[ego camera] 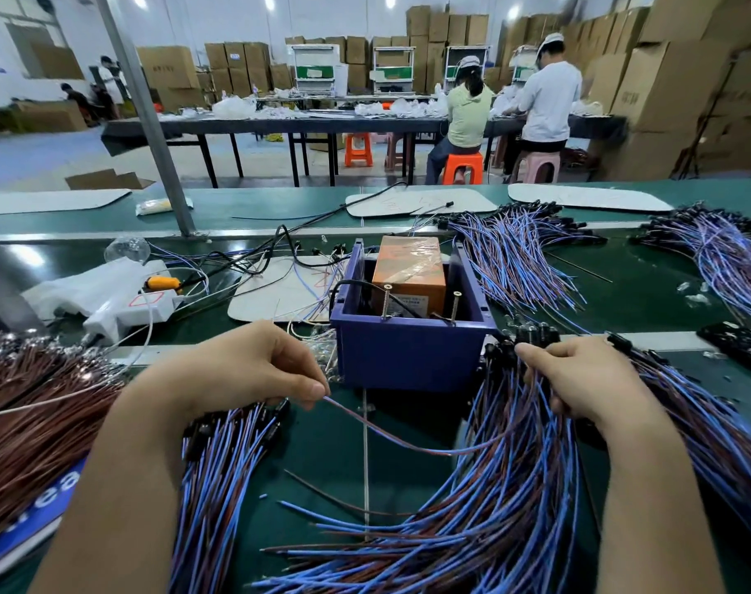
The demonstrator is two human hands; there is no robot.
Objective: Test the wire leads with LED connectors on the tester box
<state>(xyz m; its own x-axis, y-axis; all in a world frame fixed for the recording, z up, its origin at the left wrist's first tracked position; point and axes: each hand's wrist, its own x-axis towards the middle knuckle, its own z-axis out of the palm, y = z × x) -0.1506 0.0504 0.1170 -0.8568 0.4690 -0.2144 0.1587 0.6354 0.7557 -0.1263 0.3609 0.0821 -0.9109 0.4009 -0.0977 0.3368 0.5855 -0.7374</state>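
Left hand point(253, 370) pinches a single wire lead point(408, 443), right hand point(579, 379) grips the lead bundle point(515, 486), both just near of the purple tester box point(408, 358) on the desk point(318, 456). Near-left blue sheet point(43, 520) reads "ea".

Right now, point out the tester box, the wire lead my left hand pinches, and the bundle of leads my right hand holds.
tester box point(408, 362): head view, its blue front wall.
wire lead point(408, 444): head view, middle of the sagging wire.
bundle of leads point(515, 465): head view, blue and brown strands.
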